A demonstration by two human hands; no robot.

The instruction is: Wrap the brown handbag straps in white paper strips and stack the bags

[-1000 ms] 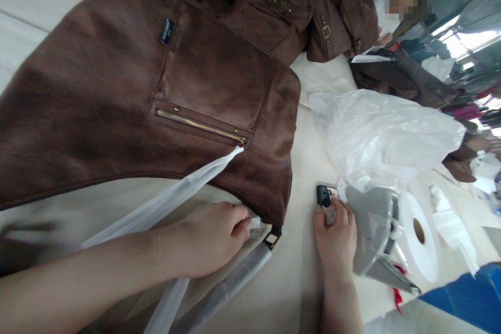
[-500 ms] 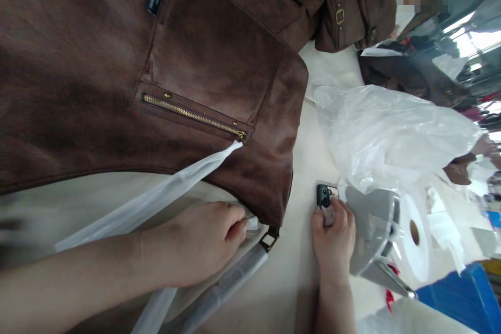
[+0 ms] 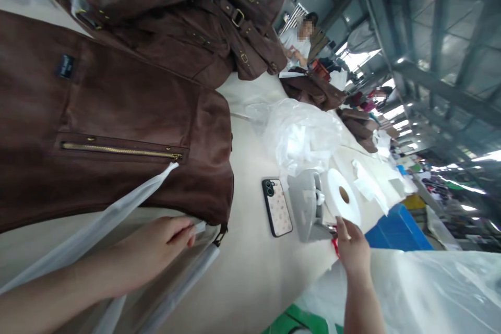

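A brown leather bag (image 3: 148, 99) lies on the table with a brass zipper and a white paper strip (image 3: 129, 198) tied at its zip pull. My left hand (image 3: 164, 242) is closed, pinching the end of a small white strip (image 3: 200, 227) beside the bag's lower corner. Near it, a strap (image 3: 183, 284) wrapped in translucent white material joins the bag at a metal buckle. My right hand (image 3: 354, 245) is closed at the end of a grey dispenser (image 3: 303, 206), next to a white roll (image 3: 336, 195). What its fingers grip is unclear.
A phone (image 3: 277, 209) in a patterned case lies between the bag and the dispenser. Crumpled clear plastic (image 3: 301, 135) sits behind them. More brown bags (image 3: 188, 26) are piled at the back. A blue bin (image 3: 399, 229) stands right. People work farther away.
My right hand has left the phone and moved right to the dispenser. The phone now lies alone on the table. My left hand keeps its pinch; the head view has shifted right and up.
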